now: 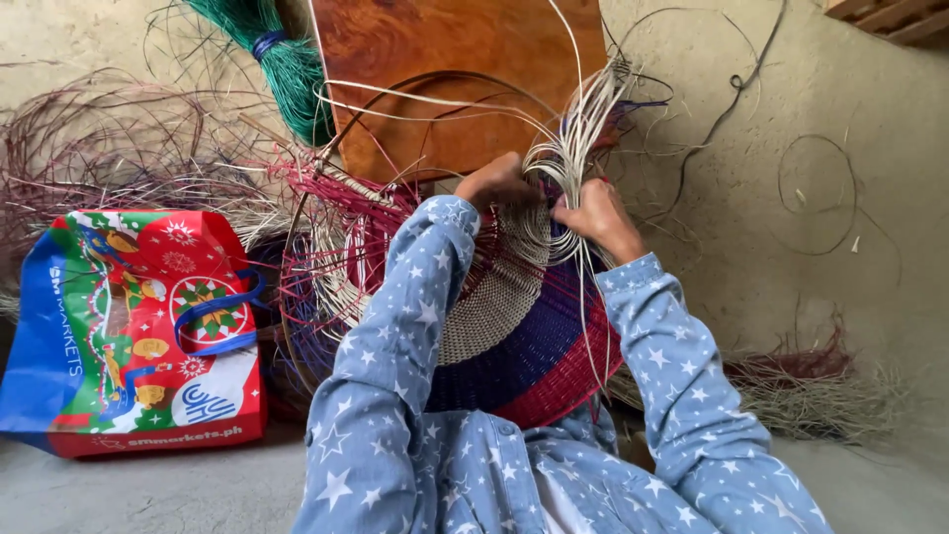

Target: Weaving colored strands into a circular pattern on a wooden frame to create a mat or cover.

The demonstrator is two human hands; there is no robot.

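A bare concrete floor [148,494] and a rough plastered wall [850,109] are seen behind, with a reddish wooden board [455,59] leaned up beyond the hands. Far to the left of the left hand, a bright printed shopping bag [129,336] is laid on the floor, loose purplish strands [89,148] are piled above it, and a green fibre bundle [282,59] is stood against the board.

The woven basket [514,336] is held in the lap, just below both hands, with cream, purple and red bands showing. It is tipped away from the body, so its long axis is judged to run toward the wall, the unfinished rim farthest out.

The left hand [499,183] is closed on the weave at the rim. Just beside it, the right hand [598,213] is pinched on the pale loose strands [578,129], which fan up and away above the fingers.

Weaving at the rim is judged to be in hand. A strand would have to be threaded between the uprights and drawn tight, steady tension being called for.
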